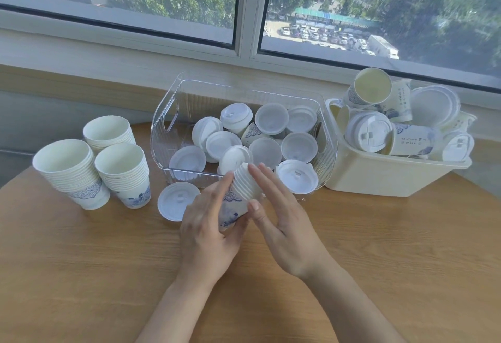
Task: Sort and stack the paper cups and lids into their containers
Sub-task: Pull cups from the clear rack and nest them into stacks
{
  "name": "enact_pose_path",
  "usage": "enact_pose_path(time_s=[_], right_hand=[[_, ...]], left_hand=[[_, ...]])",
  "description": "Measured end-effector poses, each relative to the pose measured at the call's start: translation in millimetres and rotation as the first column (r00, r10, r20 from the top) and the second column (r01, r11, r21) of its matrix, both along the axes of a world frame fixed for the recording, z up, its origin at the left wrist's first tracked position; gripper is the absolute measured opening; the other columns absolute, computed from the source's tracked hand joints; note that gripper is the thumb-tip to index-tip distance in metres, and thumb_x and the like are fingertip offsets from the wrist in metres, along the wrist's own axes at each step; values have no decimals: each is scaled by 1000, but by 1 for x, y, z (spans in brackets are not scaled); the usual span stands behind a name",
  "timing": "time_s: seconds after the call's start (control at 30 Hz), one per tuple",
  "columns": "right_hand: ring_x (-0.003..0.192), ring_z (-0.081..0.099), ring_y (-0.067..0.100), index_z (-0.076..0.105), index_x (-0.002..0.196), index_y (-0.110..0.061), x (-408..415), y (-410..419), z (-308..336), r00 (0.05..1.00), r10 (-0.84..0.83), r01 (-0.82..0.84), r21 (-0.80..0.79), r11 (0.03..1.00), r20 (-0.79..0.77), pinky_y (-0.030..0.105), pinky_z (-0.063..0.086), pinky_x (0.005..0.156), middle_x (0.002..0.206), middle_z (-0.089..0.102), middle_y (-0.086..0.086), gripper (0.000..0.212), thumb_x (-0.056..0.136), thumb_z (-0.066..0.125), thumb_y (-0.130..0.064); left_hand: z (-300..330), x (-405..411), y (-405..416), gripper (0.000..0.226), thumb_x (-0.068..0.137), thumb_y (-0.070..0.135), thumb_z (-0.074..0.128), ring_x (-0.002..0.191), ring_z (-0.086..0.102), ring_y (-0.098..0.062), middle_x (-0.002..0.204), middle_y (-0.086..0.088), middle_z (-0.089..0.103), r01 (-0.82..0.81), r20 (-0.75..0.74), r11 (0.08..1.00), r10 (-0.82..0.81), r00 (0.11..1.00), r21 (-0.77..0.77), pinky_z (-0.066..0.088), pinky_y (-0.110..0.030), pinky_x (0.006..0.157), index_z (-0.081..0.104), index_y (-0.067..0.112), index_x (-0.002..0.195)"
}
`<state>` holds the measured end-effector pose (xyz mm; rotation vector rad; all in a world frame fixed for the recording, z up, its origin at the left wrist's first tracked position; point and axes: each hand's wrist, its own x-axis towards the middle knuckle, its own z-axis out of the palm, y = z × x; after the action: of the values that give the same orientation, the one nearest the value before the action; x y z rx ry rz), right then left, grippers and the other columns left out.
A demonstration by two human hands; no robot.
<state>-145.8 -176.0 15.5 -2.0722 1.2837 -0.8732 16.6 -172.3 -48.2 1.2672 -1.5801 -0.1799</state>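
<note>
Left hand [208, 234] grasps nested cup stack [238, 199], seemingly; right hand [282, 223] flat, released, steadying it. Square rims before adding to stacks [89, 163] on worktop [81, 275].

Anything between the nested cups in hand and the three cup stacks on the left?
One loose lid lies flat on the table between the held stack and the cup stacks, low enough to probably lift over. Nothing else visible.

Both forearms are bare, with no sleeves in view; the left hand [208, 230] wears nothing. The right hand [287, 231] is likewise bare.
</note>
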Motion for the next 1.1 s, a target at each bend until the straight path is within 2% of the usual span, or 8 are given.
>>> enact_pose_path(time_s=[0.1,0.17,0.23,0.4,0.5,0.73,0.93,1.1], right_hand=[[152,32,10,57,146,-34,-17,-4,-7,984,-166,144,-269,952,-58,33,31,121,162,40,-6,39,107,56,-35],[146,43,22,70,131,-25,-29,-5,-13,964,-263,223,-427,876,-34,42,41,115,153,50,0,32,100,69,-18],[144,45,26,75,122,-21,-41,-5,-18,950,-311,256,-487,835,-34,43,41,115,149,53,2,30,95,73,-8],[152,35,22,72,129,-24,-59,-13,-34,905,-355,242,-403,883,-236,47,37,120,155,50,1,33,98,69,-15],[150,38,24,70,130,-16,-65,-17,-44,878,-350,216,-383,898,-326,51,41,116,153,54,1,33,98,67,-13],[149,40,20,67,135,-10,-46,-26,-38,921,-291,169,-407,897,-260,40,36,120,152,55,-1,35,103,53,-11],[159,18,15,59,144,-21,-18,-56,-31,958,-73,-16,-303,953,-278,41,28,125,165,38,-8,41,108,40,-22],[155,30,23,66,133,-26,-40,-52,-29,931,-229,136,-309,941,-286,48,34,121,160,45,3,29,106,53,-24]], left_hand=[[1,1,-1,68,91,39,69,116,60,-9,130,10,60,-63,-51,998,63,997,9,51,-32,96,48,18,152],[-1,1,-1,70,90,33,77,111,60,-12,125,8,61,-79,-66,996,81,995,34,53,-37,94,47,22,152],[-3,1,-2,70,90,33,79,108,60,-13,122,9,61,-79,-69,996,82,994,45,55,-41,92,47,25,152],[-5,-1,-2,72,87,38,77,113,59,-13,125,7,62,-38,-66,997,43,997,72,55,-46,93,47,26,152],[-4,-2,-1,72,88,40,75,114,57,-9,126,11,61,-25,-53,996,29,998,81,54,-46,94,47,26,153],[-3,-2,-2,72,88,41,74,112,57,-10,125,10,60,-47,-63,996,51,997,71,52,-40,96,47,26,153],[-4,5,-4,74,87,41,74,116,55,-5,131,12,59,-118,-107,991,124,986,64,50,-35,98,46,23,153],[-4,4,-6,73,87,43,72,116,54,-5,131,15,57,-115,-126,991,124,984,73,50,-37,98,44,27,153]])
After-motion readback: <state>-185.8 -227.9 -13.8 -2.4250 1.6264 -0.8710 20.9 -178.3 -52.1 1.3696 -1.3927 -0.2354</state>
